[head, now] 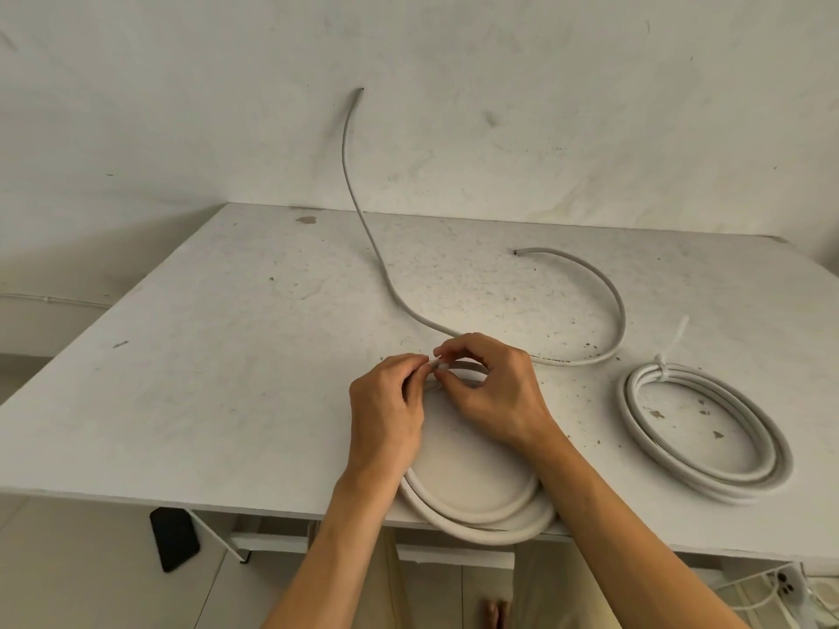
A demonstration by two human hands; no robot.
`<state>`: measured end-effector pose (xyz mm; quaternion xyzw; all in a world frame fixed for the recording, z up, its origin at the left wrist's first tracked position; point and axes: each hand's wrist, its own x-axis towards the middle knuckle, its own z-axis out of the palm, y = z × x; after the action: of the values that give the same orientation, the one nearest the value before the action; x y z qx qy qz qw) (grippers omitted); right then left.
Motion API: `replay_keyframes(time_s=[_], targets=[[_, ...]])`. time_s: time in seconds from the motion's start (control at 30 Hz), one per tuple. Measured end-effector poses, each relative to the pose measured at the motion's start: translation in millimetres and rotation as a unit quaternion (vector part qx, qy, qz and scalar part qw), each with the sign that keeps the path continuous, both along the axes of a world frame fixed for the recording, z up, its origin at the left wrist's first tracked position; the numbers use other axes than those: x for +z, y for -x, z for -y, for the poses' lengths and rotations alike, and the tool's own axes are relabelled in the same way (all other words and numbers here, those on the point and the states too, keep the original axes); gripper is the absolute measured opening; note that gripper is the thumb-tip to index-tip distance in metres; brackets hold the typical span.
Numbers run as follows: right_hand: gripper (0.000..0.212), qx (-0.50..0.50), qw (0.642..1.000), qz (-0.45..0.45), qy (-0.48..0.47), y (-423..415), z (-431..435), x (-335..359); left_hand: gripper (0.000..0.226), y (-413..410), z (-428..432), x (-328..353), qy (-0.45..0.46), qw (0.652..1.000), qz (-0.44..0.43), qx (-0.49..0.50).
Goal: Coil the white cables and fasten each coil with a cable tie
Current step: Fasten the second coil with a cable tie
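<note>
Phone (174,539): dark, under the table (204,356).
Left hand (386,410): fingertips pinch the cable tie (436,364).
Coil (481,506): at the near edge (its far side hidden by both hands).
Right hand (492,385): pinches the same tie.
Tied coil (708,429): rightmost, well apart.

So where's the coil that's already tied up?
The tied coil lies on the table, to the right of the right hand, near the front edge.
</note>
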<state>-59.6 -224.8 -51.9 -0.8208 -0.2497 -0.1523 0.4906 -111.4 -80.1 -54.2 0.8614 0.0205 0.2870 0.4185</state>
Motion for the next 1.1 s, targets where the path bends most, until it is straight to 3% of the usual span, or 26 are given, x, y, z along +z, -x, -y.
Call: replay_keyframes(time_s=[0.13,0.27,0.43,0.7,1.1], targets=[[0.022,0.011,1.000,-0.024,-0.013,0.3,0.6,1.8,0.031,2.7,0.0,0.3,0.011,1.000,0.000,0.012],[0.023,0.024,0.999,-0.035,-0.031,0.2,-0.1,2.7,0.029,-0.6,-2.6,-1.6,0.016,1.000,-0.026,-0.007],[0.023,0.049,0.996,-0.050,-0.056,0.1,0.2,5.6,0.022,-6.0,-7.9,-5.5,0.143,0.987,-0.070,-0.021],[0.022,0.069,0.995,-0.059,-0.052,-1.4,0.3,4.4,0.003,-5.2,-7.7,-7.0,0.138,0.989,-0.050,0.015],[0.024,0.068,0.993,-0.064,-0.065,-0.7,-0.5,5.0,0.006,-6.4,-6.8,-8.5,0.133,0.990,-0.041,0.032]])
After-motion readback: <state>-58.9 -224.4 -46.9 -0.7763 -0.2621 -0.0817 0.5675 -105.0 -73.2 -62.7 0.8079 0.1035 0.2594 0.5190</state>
